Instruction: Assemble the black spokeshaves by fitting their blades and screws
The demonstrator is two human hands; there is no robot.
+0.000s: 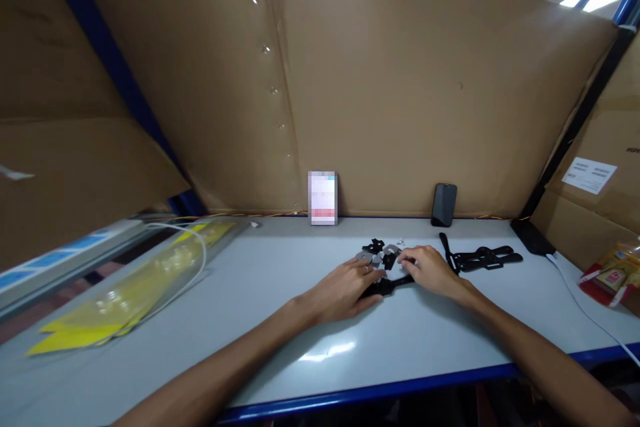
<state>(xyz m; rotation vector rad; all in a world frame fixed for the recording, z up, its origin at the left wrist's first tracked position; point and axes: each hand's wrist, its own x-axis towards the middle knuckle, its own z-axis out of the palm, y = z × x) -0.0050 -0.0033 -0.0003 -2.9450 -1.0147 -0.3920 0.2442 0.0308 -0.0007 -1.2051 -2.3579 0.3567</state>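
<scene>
Head view, counter (260, 320): pale top, blue front edge; both hands over its middle.
Left hand (345, 288): fingers slightly spread, laid over the strip (385, 287) and the near side of the small parts (375, 247). Whether they grip anything: cannot tell.
Right hand (430, 268): fingers curled, tips drawn in narrow beside the small parts. Held item, if any, cannot be made out.
Strip: black, on the counter, between and partly under the two hands.
Small parts: black and grey, in a loose pile beyond the left hand, directly on the counter.
Stack (487, 258): flat black pieces, overlapping, right of the right hand.
Bag (160, 280): clear plastic, at left, seen with yellow sheets (75, 338); whether these lie inside or beneath, cannot tell. Other contents unclear. White cable (204, 253) loops beside and across it.
Pack (610, 277): red and yellow, at the right edge; contents not legible.
Carton (565, 207): brown, behind the pack, white label (590, 175) on its side; interior not visible.
Phones: lit phone (323, 198), screen blurred, and dark phone (444, 205), well apart, both propped upright against the cardboard (380, 93).
</scene>
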